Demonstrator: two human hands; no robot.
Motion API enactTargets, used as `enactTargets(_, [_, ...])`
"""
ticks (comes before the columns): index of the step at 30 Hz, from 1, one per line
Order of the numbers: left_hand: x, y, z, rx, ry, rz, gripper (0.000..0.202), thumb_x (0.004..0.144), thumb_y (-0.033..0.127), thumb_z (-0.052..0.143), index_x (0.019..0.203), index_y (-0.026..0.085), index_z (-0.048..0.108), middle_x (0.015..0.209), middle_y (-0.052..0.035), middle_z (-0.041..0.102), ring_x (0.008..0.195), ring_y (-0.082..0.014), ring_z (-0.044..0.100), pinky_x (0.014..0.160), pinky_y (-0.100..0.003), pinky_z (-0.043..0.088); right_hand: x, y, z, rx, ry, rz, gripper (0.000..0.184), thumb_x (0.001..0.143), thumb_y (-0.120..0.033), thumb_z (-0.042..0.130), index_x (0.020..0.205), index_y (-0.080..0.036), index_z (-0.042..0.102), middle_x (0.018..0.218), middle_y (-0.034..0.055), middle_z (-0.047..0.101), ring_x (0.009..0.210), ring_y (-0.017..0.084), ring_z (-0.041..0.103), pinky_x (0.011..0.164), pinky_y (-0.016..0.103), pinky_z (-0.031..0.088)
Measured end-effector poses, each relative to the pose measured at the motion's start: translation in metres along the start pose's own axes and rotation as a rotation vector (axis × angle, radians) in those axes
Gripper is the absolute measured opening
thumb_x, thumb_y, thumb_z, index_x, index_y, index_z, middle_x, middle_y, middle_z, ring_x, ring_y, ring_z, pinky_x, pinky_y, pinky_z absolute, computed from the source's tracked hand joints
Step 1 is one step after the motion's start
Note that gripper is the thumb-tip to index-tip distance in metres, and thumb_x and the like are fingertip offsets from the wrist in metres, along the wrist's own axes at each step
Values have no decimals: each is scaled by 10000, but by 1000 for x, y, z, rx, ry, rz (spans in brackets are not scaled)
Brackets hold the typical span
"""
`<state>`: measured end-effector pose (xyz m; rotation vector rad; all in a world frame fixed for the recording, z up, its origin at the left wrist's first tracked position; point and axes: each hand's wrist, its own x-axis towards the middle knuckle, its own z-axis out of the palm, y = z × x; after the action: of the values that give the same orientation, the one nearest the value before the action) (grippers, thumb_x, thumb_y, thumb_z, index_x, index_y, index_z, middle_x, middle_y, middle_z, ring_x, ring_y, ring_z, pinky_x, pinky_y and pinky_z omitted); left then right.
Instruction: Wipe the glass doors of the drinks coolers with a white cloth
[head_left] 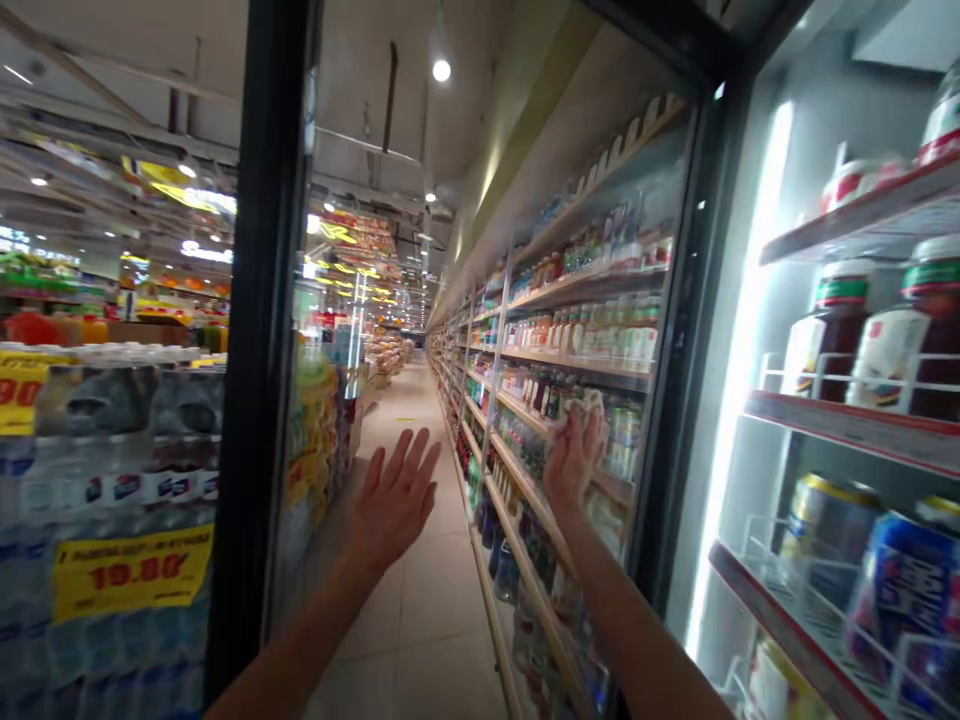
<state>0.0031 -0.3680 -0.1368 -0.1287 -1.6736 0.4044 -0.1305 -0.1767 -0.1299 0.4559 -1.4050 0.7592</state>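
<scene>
Toward 9 o'clock stood shrink-wrapped packs of bottles [120, 490], their white caps in a row along the top and the bottles upright; a yellow price sign [135, 570] reading 19.80 hung on them at 8 o'clock. Beside them rose the black frame [259, 330] of a glass door [480, 250]. The door's long axis ran upright, from 6 to 12 o'clock.

At 7 o'clock, before the pane, was the left hand [396, 495], palm turned away, fingers apart and pointing toward 1 o'clock. It held nothing; whether the palm touched the glass I could not tell.

Between 3 and 4 o'clock, near the pane's far edge, the right hand [574, 462] pointed just past 12 o'clock, clamped on a crumpled pale cloth [590, 405] at the glass. The cloth stuck out at the fingertips; bunched and partly covered, it gave no clear long axis. In the pane, long shelves [577, 358] of upright bottles ran back from 4 o'clock toward the centre; whether reflected or seen through, I could not tell.

Farthest over stood a lit cooler [817, 433]. At 3 o'clock its middle shelf held dark bottles [829, 325] with white caps and green bands, upright behind a wire rail. At 4 o'clock, the shelf below carried cans [821, 520] and a blue package [907, 575], also behind wire.
</scene>
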Motion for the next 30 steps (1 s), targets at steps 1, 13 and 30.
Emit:
enactTargets(1, [0, 1, 0, -8, 6, -3, 648, 873, 219, 456, 1453, 210, 166, 1381, -97, 432, 1361, -206, 228, 1156, -422, 126, -3, -3, 0, 2, 1, 25, 481, 901, -204, 334, 1381, -211, 371, 1504, 137, 261, 1409, 274, 186, 1072, 586, 218])
enactTargets(13, [-4, 0, 0, -76, -56, -21, 629, 871, 216, 470, 1443, 220, 211, 1437, -98, 355, 1383, -205, 184, 1150, -428, 132, -5, -7, -3, 161, 23, 23, 298, 870, -197, 326, 819, -176, 618, 1437, 112, 386, 1374, 252, 277, 1073, 557, 258])
enactTargets(30, [-4, 4, -4, -175, -91, -52, 636, 871, 242, 473, 1445, 235, 199, 1470, -94, 289, 1391, -228, 176, 1144, -470, 134, -8, -21, -1, 58, -264, -437, 505, 910, -252, 332, 1411, -278, 271, 1396, 44, 456, 1374, 161, 291, 1146, 432, 213])
